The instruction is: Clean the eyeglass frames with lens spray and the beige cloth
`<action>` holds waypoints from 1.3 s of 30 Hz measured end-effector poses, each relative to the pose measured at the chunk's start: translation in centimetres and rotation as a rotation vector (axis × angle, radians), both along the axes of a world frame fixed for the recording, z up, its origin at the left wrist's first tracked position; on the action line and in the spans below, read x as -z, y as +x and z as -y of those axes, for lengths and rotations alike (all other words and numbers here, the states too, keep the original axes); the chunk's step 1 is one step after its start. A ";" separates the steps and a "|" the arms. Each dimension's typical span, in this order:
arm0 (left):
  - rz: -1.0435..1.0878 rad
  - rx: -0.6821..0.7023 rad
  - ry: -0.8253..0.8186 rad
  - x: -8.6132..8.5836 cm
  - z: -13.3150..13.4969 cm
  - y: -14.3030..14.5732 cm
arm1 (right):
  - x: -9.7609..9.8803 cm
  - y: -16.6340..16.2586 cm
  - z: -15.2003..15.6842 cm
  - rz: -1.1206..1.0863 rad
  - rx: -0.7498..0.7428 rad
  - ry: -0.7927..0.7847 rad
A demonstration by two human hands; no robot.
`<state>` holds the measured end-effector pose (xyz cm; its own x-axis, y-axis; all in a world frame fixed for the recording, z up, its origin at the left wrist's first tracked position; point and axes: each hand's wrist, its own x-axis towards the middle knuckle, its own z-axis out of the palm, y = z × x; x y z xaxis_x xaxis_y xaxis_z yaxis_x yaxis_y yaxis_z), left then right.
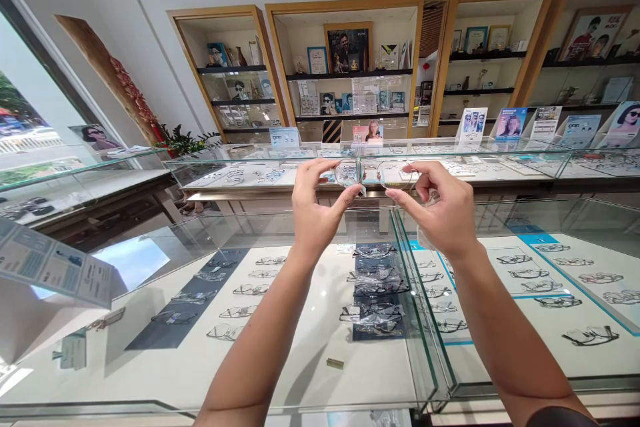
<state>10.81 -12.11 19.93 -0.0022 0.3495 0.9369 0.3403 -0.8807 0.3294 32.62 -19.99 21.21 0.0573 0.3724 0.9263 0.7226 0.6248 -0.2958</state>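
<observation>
Both my hands are raised above the glass display case, holding up a pair of thin-rimmed eyeglasses [393, 175]. My left hand [316, 207] pinches the left lens side between thumb and fingers. On the other side, my right hand [443, 203] grips the right rim with thumb and forefinger, its other fingers curled in. Something whitish and crumpled shows at the right palm; I cannot make out what it is. A small clear or white piece hangs near the middle of the glasses, by my left thumb.
Below is a glass display case [420, 347] with rows of eyeglasses [377, 313] on white and dark mats. A small gold piece [335, 363] lies at the front. Another glass counter [240, 177] runs behind, with shelves beyond. A folded leaflet stand [55, 267] stands at left.
</observation>
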 end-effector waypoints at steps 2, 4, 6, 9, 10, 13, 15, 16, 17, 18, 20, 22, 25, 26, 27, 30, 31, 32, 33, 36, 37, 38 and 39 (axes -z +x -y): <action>-0.009 0.019 -0.033 0.2 -0.1 0.1 | 0.1 -0.1 -0.1 0.011 0.016 0.015; -0.008 0.031 -0.056 0.4 -0.1 0.3 | 0.1 -0.1 -0.1 0.023 0.032 0.028; 0.003 0.037 -0.068 0.5 -0.1 0.4 | 0.1 -0.1 -0.2 0.038 0.037 0.039; 0.029 0.045 -0.072 0.7 -0.1 0.6 | 0.1 -0.1 -0.2 0.058 0.022 0.047; 0.036 0.046 -0.069 0.7 -0.1 0.6 | 0.1 -0.1 -0.2 0.060 0.016 0.045; 0.043 0.029 -0.020 0.8 -0.1 0.6 | 0.1 -0.1 -0.3 0.046 0.002 0.023; 0.049 -0.032 0.072 0.7 0.1 0.6 | 0.1 0.1 -0.4 0.028 -0.022 -0.011; 0.052 -0.079 0.128 0.7 0.2 0.6 | 0.1 0.2 -0.4 0.017 -0.038 -0.036; 0.054 -0.129 0.183 0.6 0.3 0.6 | 0.1 0.4 -0.6 0.005 -0.054 -0.067; 0.054 -0.178 0.228 0.6 0.4 0.6 | 0.1 0.6 -0.7 -0.010 -0.072 -0.100; 0.053 -0.251 0.290 0.5 0.6 0.5 | 0.0 1.1 -1.0 -0.056 -0.116 -0.162; 0.055 -0.284 0.335 0.5 0.8 0.5 | 0.0 1.7 -1.4 -0.112 -0.176 -0.214; 0.070 -0.310 0.376 0.5 0.9 0.4 | 0.0 2.1 -1.8 -0.168 -0.236 -0.264; 0.073 -0.315 0.380 0.6 0.9 0.4 | 0.1 2.2 -1.9 -0.177 -0.241 -0.269; 0.073 -0.316 0.382 0.6 0.9 0.4 | 0.1 2.1 -1.9 -0.184 -0.242 -0.268; 0.071 -0.305 0.417 0.6 0.7 0.3 | 0.1 1.8 -1.5 -0.199 -0.243 -0.268; 0.073 -0.300 0.436 0.6 0.5 0.3 | 0.1 1.7 -1.3 -0.203 -0.241 -0.268; 0.078 -0.295 0.456 0.7 0.2 0.3 | 0.0 1.6 -1.0 -0.206 -0.238 -0.264; 0.088 -0.287 0.471 0.7 -0.1 0.3 | 0.0 1.4 -0.7 -0.207 -0.234 -0.257; 0.132 -0.242 0.475 1.3 -1.5 0.1 | -0.3 1.1 0.2 -0.196 -0.209 -0.219; 0.146 -0.226 0.463 1.6 -1.9 0.1 | -0.3 1.0 0.4 -0.191 -0.196 -0.205; 0.159 -0.215 0.446 1.8 -2.4 0.0 | -0.4 0.9 0.7 -0.185 -0.182 -0.193; 0.170 -0.207 0.425 2.1 -2.8 0.0 | -0.5 0.8 0.9 -0.181 -0.169 -0.183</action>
<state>10.77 -9.34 17.85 -0.1961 -0.0873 0.9767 0.4949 -0.8687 0.0217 33.41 -20.88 21.66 0.1385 0.5506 0.8232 0.5380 0.6560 -0.5293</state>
